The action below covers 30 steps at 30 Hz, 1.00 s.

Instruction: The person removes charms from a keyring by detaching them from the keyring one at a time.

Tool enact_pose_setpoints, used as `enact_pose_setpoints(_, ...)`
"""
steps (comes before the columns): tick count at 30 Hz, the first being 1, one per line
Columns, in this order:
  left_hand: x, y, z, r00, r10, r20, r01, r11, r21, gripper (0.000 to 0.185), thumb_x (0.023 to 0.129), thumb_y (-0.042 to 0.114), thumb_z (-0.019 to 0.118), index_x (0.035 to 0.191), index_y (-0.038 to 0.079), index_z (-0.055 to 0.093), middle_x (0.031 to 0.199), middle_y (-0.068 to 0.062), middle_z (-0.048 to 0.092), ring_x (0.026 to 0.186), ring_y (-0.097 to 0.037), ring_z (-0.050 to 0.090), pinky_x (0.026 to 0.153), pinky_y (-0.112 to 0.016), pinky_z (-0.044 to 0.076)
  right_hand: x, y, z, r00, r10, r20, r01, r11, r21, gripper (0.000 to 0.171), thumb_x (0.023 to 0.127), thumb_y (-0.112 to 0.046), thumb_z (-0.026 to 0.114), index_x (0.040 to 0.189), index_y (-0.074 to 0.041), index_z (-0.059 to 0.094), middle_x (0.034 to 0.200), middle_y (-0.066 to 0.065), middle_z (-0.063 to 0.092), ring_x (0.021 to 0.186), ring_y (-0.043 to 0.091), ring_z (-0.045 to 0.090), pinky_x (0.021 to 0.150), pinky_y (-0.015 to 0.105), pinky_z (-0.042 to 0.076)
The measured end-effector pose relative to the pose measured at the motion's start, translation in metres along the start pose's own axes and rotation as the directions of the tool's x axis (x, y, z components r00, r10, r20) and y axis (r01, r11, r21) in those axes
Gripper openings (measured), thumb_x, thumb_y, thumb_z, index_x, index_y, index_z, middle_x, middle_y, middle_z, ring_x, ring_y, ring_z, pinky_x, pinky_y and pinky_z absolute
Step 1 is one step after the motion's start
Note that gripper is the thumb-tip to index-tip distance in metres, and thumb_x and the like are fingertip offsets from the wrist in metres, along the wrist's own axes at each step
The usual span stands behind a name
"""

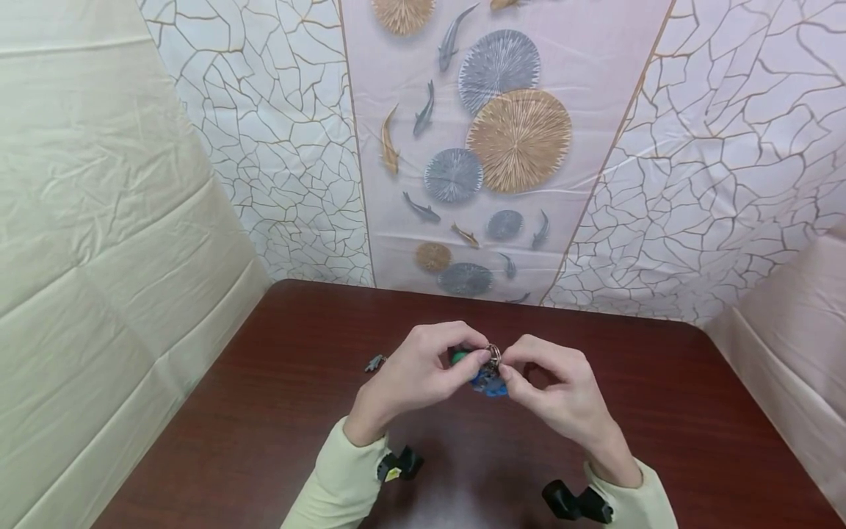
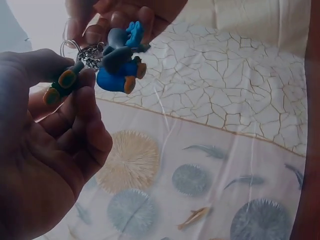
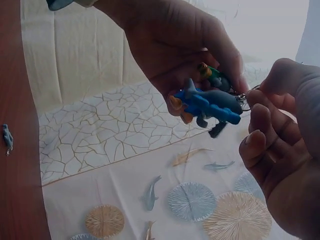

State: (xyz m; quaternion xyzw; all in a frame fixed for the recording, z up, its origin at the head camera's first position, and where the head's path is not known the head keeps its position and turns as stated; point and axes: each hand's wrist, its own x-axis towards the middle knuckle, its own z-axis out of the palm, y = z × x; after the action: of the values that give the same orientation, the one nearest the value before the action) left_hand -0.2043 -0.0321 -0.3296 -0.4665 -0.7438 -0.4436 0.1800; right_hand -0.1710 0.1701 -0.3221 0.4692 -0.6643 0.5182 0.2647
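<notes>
While the left hand [image 1: 423,364] holds a green figurine [image 2: 62,86] and the right hand [image 1: 562,382] pinches a metal ring [image 3: 254,89], blue charms [image 1: 490,385] hang over the reddish-brown tabletop [image 1: 264,419], where a grey charm [image 1: 375,363] lies; cream cloth [image 1: 112,257] and crackle-patterned fabric [image 1: 284,125] rise around.

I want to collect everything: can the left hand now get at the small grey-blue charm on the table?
Probably not yet: the left hand looks near the charm, but it pinches the green figurine.

Charms [image 3: 207,104] blue, grey, seemingly green; table [image 1: 489,441] red-brown.
</notes>
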Motion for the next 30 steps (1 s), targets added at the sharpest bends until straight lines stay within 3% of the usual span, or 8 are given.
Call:
enact_pose_setpoints(5, 0.0, 0.005, -0.002, 0.999, -0.049, -0.002, 0.049, 0.998, -0.049, 0.005, 0.092, 0.01, 0.065, 0.093, 0.014, 0.068, 0.082, 0.004, 0.066, 0.063, 0.001, 0.05, 0.052, -0.013, 0.043, -0.001, 0.003, 0.001, 0.998, -0.051, 0.025, 0.051, 0.998, 0.023, 0.026, 0.073, 0.022, 0.061, 0.086, 0.0, 0.065, 0.074, 0.002, 0.056, 0.065, 0.004, 0.048, 0.048, 0.019, 0.037)
enact_pose_setpoints(9, 0.001, 0.005, 0.0, 1.0, -0.018, -0.008, 0.018, 0.999, -0.032, 0.006, 0.09, 0.007, 0.065, 0.091, 0.013, 0.067, 0.082, 0.004, 0.067, 0.066, 0.0, 0.052, 0.056, -0.012, 0.044, -0.004, 0.008, 0.0, 0.998, -0.046, 0.044, 0.044, 0.999, 0.027, 0.024, 0.075, 0.02, 0.062, 0.087, 0.0, 0.064, 0.074, 0.002, 0.057, 0.064, 0.004, 0.049, 0.048, 0.018, 0.038)
enact_pose_setpoints(13, 0.001, 0.004, 0.001, 0.999, 0.034, -0.019, -0.033, 0.998, 0.047, 0.006, 0.088, 0.006, 0.065, 0.09, 0.012, 0.066, 0.084, 0.004, 0.066, 0.072, -0.002, 0.054, 0.064, -0.01, 0.045, -0.009, 0.013, 0.0, 0.998, 0.003, 0.066, -0.006, 0.999, 0.032, 0.025, 0.076, 0.02, 0.064, 0.09, 0.0, 0.065, 0.075, 0.002, 0.059, 0.064, 0.004, 0.053, 0.049, 0.014, 0.044)
enact_pose_setpoints(20, 0.001, 0.001, 0.002, 0.994, 0.108, -0.032, -0.1, 0.979, 0.179, 0.005, 0.088, 0.007, 0.066, 0.091, 0.011, 0.066, 0.083, 0.004, 0.063, 0.075, -0.005, 0.052, 0.067, -0.009, 0.042, -0.015, 0.014, 0.0, 0.984, 0.174, 0.039, -0.173, 0.984, -0.032, 0.03, 0.08, 0.018, 0.065, 0.093, -0.009, 0.068, 0.076, 0.0, 0.062, 0.063, 0.002, 0.055, 0.048, 0.016, 0.044)
enact_pose_setpoints(25, 0.001, 0.002, 0.002, 0.992, 0.119, -0.034, -0.111, 0.978, 0.177, 0.004, 0.09, 0.009, 0.066, 0.093, 0.012, 0.068, 0.085, 0.004, 0.064, 0.075, -0.005, 0.054, 0.066, -0.008, 0.042, -0.014, 0.014, -0.002, 0.98, 0.197, 0.034, -0.199, 0.979, 0.055, 0.027, 0.081, 0.02, 0.062, 0.092, -0.003, 0.068, 0.076, 0.003, 0.061, 0.059, 0.006, 0.053, 0.047, 0.019, 0.043)
enact_pose_setpoints(30, 0.001, 0.003, -0.001, 0.995, 0.098, -0.023, -0.093, 0.983, 0.156, 0.004, 0.092, 0.012, 0.067, 0.096, 0.013, 0.069, 0.088, 0.004, 0.065, 0.074, -0.004, 0.054, 0.061, -0.007, 0.042, -0.015, 0.014, -0.005, 0.982, 0.187, 0.029, -0.189, 0.979, 0.077, 0.025, 0.081, 0.021, 0.061, 0.091, -0.001, 0.067, 0.073, 0.002, 0.058, 0.057, 0.006, 0.052, 0.045, 0.019, 0.042)
